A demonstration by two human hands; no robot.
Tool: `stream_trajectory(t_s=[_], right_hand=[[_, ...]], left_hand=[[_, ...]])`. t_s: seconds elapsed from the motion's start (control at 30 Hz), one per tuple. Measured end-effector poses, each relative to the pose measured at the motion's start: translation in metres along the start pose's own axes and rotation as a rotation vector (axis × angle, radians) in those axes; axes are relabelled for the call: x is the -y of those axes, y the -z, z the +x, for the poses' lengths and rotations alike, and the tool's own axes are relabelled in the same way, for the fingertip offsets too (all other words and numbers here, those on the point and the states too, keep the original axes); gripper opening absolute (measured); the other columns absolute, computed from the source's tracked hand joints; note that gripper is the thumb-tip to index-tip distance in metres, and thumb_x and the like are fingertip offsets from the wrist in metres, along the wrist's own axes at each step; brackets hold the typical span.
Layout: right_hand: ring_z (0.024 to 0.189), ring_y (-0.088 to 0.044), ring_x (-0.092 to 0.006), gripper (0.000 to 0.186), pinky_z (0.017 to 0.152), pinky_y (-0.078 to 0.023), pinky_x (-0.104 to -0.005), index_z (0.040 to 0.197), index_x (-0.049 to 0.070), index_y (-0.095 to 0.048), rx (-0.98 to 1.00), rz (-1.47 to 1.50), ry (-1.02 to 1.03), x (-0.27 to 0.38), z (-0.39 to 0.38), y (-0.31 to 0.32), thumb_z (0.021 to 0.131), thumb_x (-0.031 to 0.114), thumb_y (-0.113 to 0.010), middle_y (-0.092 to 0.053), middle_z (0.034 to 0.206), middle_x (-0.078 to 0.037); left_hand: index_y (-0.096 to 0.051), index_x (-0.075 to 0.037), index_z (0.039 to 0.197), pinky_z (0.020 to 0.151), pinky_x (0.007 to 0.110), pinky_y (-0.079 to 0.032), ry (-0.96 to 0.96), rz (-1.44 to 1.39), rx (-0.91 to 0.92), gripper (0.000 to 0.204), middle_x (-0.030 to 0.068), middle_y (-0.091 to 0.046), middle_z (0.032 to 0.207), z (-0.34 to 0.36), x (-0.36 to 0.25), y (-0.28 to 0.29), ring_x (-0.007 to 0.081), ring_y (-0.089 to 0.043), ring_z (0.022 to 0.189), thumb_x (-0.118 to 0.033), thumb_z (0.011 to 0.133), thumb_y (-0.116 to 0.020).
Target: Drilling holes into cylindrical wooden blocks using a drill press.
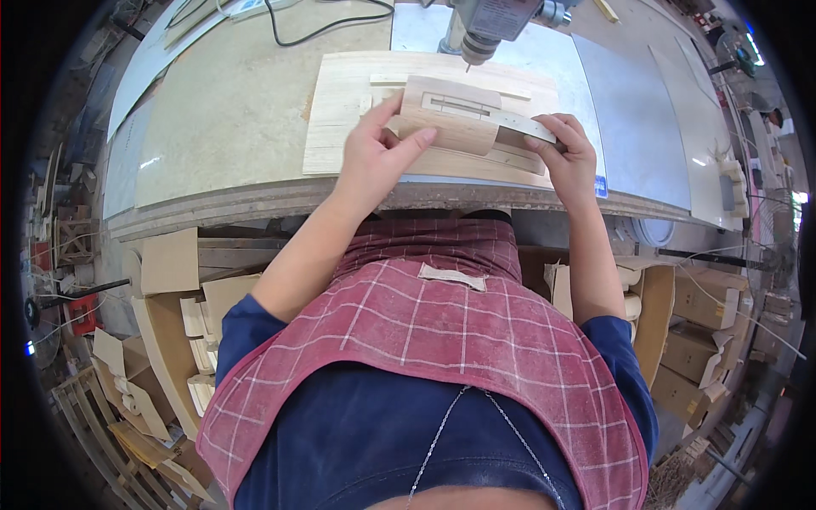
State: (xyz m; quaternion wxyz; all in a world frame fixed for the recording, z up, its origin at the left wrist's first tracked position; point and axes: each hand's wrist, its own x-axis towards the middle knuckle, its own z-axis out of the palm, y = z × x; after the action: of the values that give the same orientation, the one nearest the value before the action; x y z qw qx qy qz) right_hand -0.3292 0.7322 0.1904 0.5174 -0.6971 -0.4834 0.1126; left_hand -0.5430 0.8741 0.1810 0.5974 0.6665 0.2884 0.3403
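Observation:
A light wooden block with a rounded top and a long narrow slot lies below the drill press chuck. My left hand grips its left end, thumb along the near side and fingers at the far edge. From the slot's right end a thin pale strip with small dark marks extends to the right. Its outer end is pinched between the thumb and fingers of my right hand. Under the block is a pale wooden board with thin wooden battens on it.
The drill bit points down just beyond the block. A black cable loops over the worktable at the far left. Below the table's near edge stand cardboard boxes with wooden pieces, and stacked cartons at right.

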Motion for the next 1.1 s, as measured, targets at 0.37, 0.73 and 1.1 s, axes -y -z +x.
stream_trajectory(t_s=[0.37, 0.73, 1.1], right_hand=[[0.083, -0.054, -0.0143, 0.029, 0.074, -0.043, -0.0246, 0.096, 0.003, -0.064, 0.076, -0.061, 0.027, -0.038, 0.054, -0.013, 0.068, 0.003, -0.071, -0.057, 0.09, -0.003], [0.089, -0.052, -0.0169, 0.043, 0.078, -0.044, -0.0277, 0.105, 0.008, -0.06, 0.038, -0.134, 0.141, -0.034, 0.06, -0.021, 0.064, 0.005, -0.074, -0.055, 0.094, -0.004], [0.106, -0.042, -0.0238, 0.056, 0.088, -0.037, -0.0356, 0.121, 0.009, -0.048, 0.1, -0.145, 0.068, -0.029, 0.06, -0.011, 0.074, 0.033, -0.068, -0.052, 0.105, -0.009]], left_hand=[[-0.013, -0.005, 0.139, 0.056, 0.023, -0.042, -0.099, 0.022, -0.032, 0.088, 0.0135, -0.04, 0.111, 0.029, 0.047, -0.025, 0.0124, -0.047, 0.069, -0.01, 0.073, -0.07], [-0.013, -0.003, 0.137, 0.067, 0.028, -0.046, -0.11, 0.095, -0.091, 0.087, 0.0166, -0.037, 0.113, 0.034, 0.057, -0.029, 0.0203, -0.051, 0.084, -0.011, 0.073, -0.069], [-0.012, 0.0, 0.137, 0.066, 0.03, -0.048, -0.12, -0.059, -0.102, 0.086, 0.0165, -0.036, 0.111, 0.033, 0.054, -0.033, 0.0217, -0.056, 0.078, -0.01, 0.073, -0.068]])
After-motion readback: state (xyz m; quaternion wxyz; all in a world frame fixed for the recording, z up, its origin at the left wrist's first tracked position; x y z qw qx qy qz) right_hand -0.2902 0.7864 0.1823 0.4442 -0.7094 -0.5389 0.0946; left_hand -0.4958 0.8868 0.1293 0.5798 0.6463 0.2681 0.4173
